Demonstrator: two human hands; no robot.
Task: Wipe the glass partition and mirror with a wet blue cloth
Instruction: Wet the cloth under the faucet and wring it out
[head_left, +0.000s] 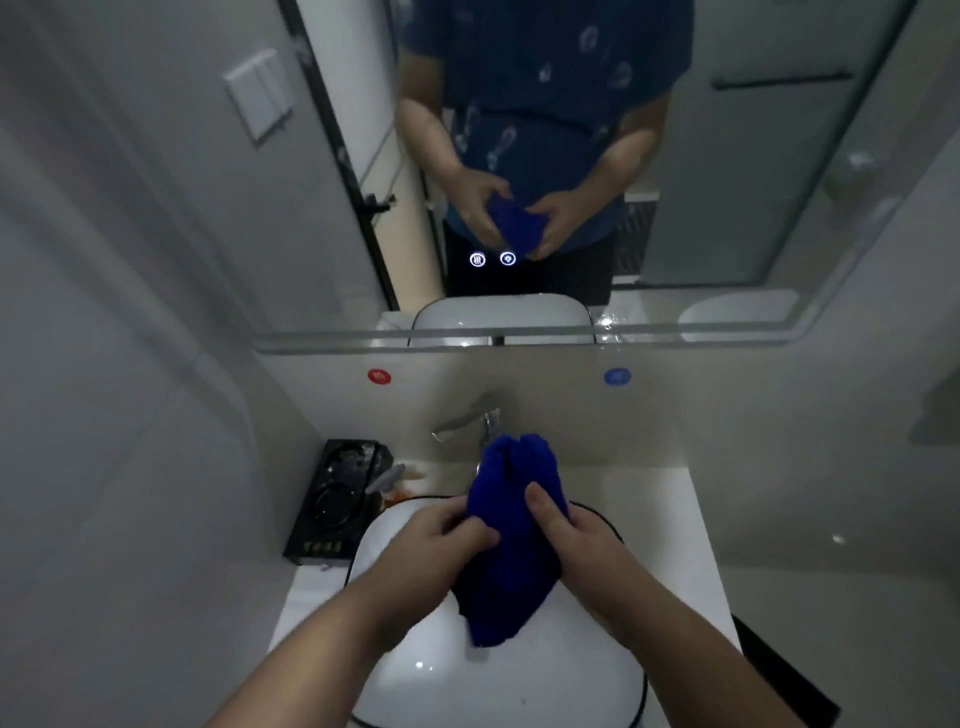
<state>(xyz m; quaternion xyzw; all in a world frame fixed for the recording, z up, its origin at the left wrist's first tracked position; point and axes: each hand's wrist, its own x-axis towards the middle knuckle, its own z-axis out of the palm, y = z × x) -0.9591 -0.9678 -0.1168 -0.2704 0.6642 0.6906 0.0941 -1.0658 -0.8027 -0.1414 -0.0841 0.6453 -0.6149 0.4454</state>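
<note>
Blue cloth (511, 530) hangs upright between my left hand (441, 540) and right hand (571, 535), both gripping it over the basin (498, 691) (mirror (727, 182) straight ahead)

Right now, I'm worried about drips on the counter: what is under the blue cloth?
The white basin lies under the blue cloth, which the left hand and right hand grip. The cloth covers the bowl's middle, so any drain cannot be seen.
</note>
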